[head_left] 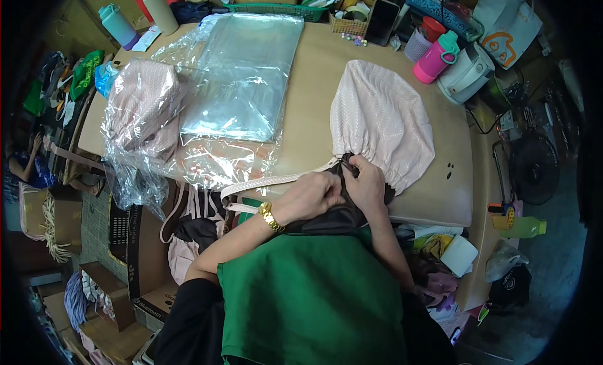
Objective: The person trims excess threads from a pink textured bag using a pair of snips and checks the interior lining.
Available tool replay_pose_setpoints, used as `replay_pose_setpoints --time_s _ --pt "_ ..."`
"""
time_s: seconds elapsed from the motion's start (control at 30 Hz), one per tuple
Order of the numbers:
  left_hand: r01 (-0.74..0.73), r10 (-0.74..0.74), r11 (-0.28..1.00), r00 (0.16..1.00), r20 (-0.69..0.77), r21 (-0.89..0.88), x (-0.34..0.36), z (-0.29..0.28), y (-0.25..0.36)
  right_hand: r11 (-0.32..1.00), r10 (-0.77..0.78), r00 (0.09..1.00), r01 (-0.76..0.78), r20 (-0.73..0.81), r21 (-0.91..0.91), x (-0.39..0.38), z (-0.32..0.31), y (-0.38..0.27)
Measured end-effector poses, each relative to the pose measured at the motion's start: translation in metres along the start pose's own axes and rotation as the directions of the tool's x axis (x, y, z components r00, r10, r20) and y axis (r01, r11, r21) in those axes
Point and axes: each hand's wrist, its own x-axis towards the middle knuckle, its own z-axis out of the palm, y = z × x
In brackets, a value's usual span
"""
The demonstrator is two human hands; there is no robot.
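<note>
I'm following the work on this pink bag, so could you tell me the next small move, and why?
Probably draw the small dark pull along the bag mouth. The right hand pinches it at the gathered opening while the left hand grips the dark lining beside it.

A green apron covers the person's front over black short sleeves; a gold wristwatch circles the left wrist; forearms bare.
</note>
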Motion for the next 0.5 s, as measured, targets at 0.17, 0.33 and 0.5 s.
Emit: replay_pose_setpoints --time_s 0.17,0.33,0.5 --pt "0.183 -0.294 0.788 0.951 -0.098 -0.588 -0.002 0.005 -0.003 0.98 -0.059 0.996 0.071 -0.07 0.186 -0.008 0.008 0.022" --pt "0.242 -0.346 0.635 0.938 0.01 -0.734 0.016 -0.005 -0.02 0.847 0.069 0.996 -0.09 0.06 0.523 -0.007 0.004 0.018" --pt "0.305 -0.327 0.574 0.936 0.128 -0.76 0.02 -0.002 -0.034 0.817 0.047 0.996 -0.078 0.069 0.572 -0.007 0.003 0.017"
